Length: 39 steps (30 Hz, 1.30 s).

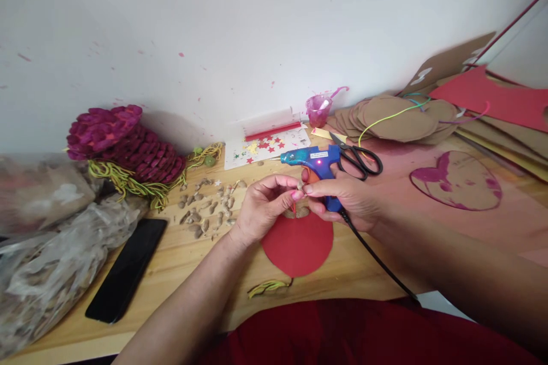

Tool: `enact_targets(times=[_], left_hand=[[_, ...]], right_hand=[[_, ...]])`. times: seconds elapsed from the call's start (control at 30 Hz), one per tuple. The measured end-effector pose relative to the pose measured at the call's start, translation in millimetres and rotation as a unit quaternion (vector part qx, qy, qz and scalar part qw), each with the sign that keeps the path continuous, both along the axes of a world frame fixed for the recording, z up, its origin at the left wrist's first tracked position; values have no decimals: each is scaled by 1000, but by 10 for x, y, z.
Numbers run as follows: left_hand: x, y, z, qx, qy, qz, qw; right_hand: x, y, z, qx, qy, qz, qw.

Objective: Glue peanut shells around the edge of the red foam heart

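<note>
My left hand (269,202) is closed in a pinch on a small pale peanut shell (301,186), which the right thumb also touches. My right hand (349,199) grips a blue hot glue gun (317,162), its nozzle pointing left and a small light glowing on its body. Beneath both hands lies a red card shape (297,248), with brown shell pieces (296,211) along its upper part. A yellow-green tassel (269,286) hangs off its lower tip. Loose peanut shells (205,205) are scattered left of the left hand.
Black-handled scissors (363,162) and a cup of purple paint (318,109) are behind the glue gun. Star stickers (261,147) lie at the back. Cardboard hearts (394,117) are stacked right; purple shell-covered pieces (128,145), a phone (127,270) and a plastic bag (64,256) sit left.
</note>
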<state>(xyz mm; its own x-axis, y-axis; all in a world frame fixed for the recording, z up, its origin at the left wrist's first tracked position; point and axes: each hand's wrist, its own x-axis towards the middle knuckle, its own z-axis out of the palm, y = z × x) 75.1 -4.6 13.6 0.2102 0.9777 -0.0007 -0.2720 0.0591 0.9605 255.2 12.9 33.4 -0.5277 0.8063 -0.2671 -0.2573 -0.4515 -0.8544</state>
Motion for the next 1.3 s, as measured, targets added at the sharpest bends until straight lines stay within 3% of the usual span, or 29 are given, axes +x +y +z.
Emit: enact_targets(times=[0.23, 0.37, 0.47, 0.53, 0.7, 0.87, 1.3], left_hand=[[-31, -5, 5, -1, -28, 14, 1000], [-165, 81, 124, 2, -69, 65, 996], [-315, 154, 213, -20, -90, 66, 994], [-418, 181, 232, -35, -91, 67, 993], [-600, 167, 123, -32, -102, 77, 991], [-682, 152, 16, -27, -104, 41, 993], [-730, 171, 14, -36, -74, 46, 996]], right_hand=[[-1, -12, 34, 31, -1, 2, 1000], [31, -15, 76, 108, -69, -52, 990], [87, -8, 67, 184, -154, -37, 970], [121, -6, 50, 213, -154, -35, 964], [135, -56, 36, 275, -123, -2, 954], [124, -135, 19, 310, -153, 33, 938], [148, -132, -24, 344, -193, 46, 918]])
